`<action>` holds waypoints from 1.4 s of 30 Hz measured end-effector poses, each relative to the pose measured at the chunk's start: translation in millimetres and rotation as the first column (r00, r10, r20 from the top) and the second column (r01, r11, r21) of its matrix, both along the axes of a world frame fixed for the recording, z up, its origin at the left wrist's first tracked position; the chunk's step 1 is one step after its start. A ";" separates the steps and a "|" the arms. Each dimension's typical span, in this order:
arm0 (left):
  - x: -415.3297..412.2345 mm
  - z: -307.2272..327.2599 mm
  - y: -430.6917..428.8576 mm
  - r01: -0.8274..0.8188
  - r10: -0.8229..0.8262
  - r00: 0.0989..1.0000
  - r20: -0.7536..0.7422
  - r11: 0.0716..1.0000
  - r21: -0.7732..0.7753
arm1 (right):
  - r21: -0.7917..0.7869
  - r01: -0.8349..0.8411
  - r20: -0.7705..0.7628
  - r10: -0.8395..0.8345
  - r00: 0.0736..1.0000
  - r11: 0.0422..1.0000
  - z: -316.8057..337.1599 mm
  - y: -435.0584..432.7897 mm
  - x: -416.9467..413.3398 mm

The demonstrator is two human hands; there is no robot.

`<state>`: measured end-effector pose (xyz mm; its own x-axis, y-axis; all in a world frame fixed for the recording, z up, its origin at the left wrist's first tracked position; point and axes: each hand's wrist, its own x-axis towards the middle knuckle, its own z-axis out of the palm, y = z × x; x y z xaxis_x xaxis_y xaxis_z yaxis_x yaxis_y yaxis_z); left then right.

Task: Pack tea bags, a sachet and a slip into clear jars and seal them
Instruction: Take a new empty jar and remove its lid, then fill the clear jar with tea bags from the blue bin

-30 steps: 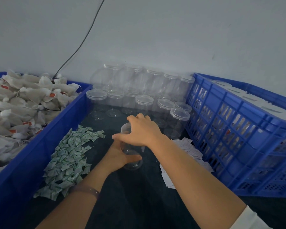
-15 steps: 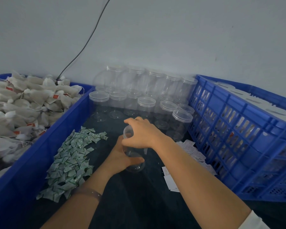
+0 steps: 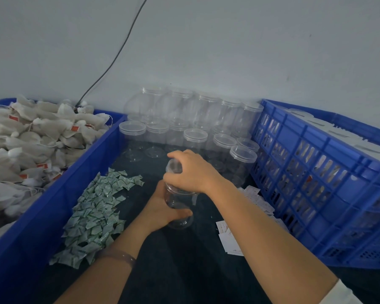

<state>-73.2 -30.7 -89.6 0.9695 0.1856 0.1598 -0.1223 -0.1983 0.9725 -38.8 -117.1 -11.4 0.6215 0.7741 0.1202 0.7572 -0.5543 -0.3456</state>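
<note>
Left hand (image 3: 162,212): fingers and thumb curled round the lower body of a clear jar (image 3: 178,204), which stands upright on the dark table (image 3: 184,273) at centre, between the two blue containers. Right hand (image 3: 192,171): arched over the jar's top, fingers curled down on its clear lid (image 3: 173,167); whether the lid is seated on the mouth or lifted off it cannot be told. The jar appears empty. A thin band (image 3: 122,257) circles the left wrist; a white sleeve (image 3: 343,292) shows at the right forearm's near end. Left of the jar, a loose heap of green-and-white sachets (image 3: 94,213) lies on the table, running along the wall of a blue bin (image 3: 53,194). The bin is piled with pale tea bags (image 3: 31,145), some bearing red tags. Right of the jar, partly under the right forearm, white slips (image 3: 230,240) lie scattered beside a blue lattice crate (image 3: 283,132), whose pale contents cannot be identified. Behind the hands, lidded empty jars (image 3: 195,134) stand in rows against the grey wall (image 3: 228,51). A dark cable (image 3: 119,51) runs down the wall behind the bin.
</note>
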 end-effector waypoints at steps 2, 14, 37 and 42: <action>-32.9 -30.3 4.6 -0.089 0.089 0.994 -0.067 0.996 -0.011 | 0.157 0.030 -0.082 -0.018 0.996 0.987 1.5 -2.3 6.6; -62.2 -39.1 21.2 -0.115 0.115 0.991 -0.071 0.993 0.003 | 0.452 0.456 -0.659 -0.057 0.750 0.767 -83.8 -36.4 48.4; -111.4 62.6 41.0 -0.091 0.404 0.861 -0.308 0.719 0.689 | 0.352 -0.067 -0.517 0.253 0.818 0.934 -84.2 2.6 2.7; -145.0 113.3 43.9 -0.022 0.446 0.845 -0.297 0.582 0.813 | 0.353 -0.070 -0.500 0.252 0.829 0.933 -89.0 21.1 -5.0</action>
